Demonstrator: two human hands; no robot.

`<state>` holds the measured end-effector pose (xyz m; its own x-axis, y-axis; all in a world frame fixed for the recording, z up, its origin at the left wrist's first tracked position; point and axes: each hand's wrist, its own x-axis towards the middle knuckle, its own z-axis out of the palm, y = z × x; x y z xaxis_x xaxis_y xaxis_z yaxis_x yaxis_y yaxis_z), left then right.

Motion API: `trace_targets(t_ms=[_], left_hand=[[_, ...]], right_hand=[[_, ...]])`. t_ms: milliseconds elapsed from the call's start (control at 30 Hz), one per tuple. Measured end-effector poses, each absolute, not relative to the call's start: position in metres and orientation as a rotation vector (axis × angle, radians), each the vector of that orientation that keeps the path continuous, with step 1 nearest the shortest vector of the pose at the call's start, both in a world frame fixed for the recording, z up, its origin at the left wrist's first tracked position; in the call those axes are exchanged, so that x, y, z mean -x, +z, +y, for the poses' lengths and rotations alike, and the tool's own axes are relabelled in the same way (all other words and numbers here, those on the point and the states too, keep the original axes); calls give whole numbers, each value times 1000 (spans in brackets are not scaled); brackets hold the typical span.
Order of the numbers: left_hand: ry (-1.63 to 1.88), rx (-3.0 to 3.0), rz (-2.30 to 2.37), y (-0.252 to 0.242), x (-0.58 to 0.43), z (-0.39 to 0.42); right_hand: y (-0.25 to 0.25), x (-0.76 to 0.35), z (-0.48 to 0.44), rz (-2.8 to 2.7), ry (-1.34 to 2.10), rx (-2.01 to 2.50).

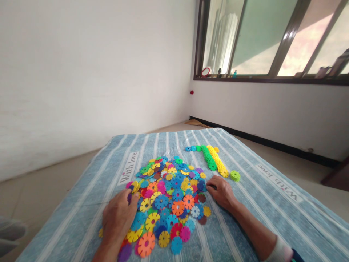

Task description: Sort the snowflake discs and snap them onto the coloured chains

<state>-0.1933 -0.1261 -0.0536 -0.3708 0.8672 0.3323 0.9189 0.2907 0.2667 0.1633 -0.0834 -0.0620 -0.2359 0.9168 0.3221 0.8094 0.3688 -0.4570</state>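
Note:
A loose heap of notched plastic discs (177,194) in many colours lies on the striped cloth. At its left edge, my left hand (120,211) is bent with thumb and fingers around a dark purple disc (129,198). My right hand (222,192) rests on the cloth at the heap's right edge, its fingers curled closed. Beside those fingertips is a dark blue disc (201,186); whether they grip anything is hidden. Beyond the right hand lie a row of green discs (208,158) and a row of yellow discs (217,160), with a short lime green stack (235,176) nearer.
Striped blue-and-white cloth (245,218) covers the table. A few blue discs (191,149) line up at the far end of the green row. White walls (95,65) stand behind, and a window (261,40) with small items on its sill is at right. A broom (197,123) lies on the floor.

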Motion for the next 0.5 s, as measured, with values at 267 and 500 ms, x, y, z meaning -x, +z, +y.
trace_targets(t_ms=[267, 500], left_hand=[[-628, 1703, -2458, -50, 192, -126], [-619, 1700, -2449, -50, 190, -127]], right_hand=[[-61, -163, -83, -2084, 281, 1488], [-61, -163, -83, -2087, 278, 1491]])
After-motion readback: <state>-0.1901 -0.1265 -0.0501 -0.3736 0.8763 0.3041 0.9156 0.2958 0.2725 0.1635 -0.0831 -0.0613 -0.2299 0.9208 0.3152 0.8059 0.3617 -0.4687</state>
